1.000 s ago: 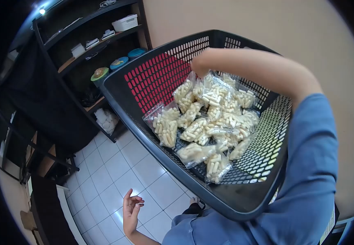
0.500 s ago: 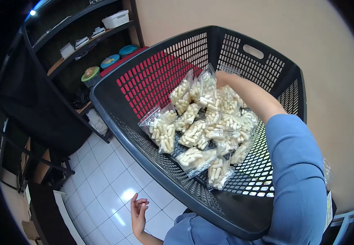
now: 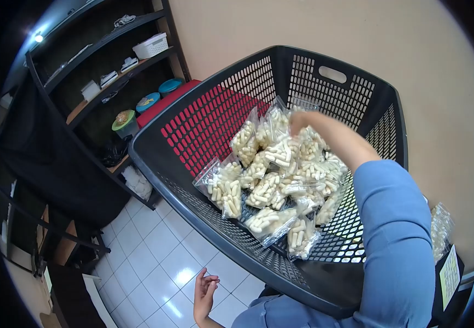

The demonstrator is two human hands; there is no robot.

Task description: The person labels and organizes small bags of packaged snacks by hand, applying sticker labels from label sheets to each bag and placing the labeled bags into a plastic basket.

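Clear zip bags of pale capsule-shaped pieces (image 3: 264, 188) lie heaped in a large black plastic basket (image 3: 193, 216) with slotted walls. My right hand (image 3: 306, 121) reaches into the basket, over the bags at the back of the heap. Its fingers point down, blurred and partly hidden, so whether they grip a bag does not show. Below the basket's near left rim hangs my left hand (image 3: 205, 294), empty, with loosely bent fingers held apart.
Dark shelving (image 3: 111, 41) at the left carries a white bin (image 3: 150, 46) and lidded tubs (image 3: 148, 102). Something red (image 3: 166, 104) stands behind the basket. More clear bags (image 3: 440, 232) and a yellow paper (image 3: 449, 277) are at the right, beside the wall.
The view has shifted, so the basket and shelves sit lower in it. My right hand has come slightly down and nearer over the bags. My left hand stays beneath the rim.
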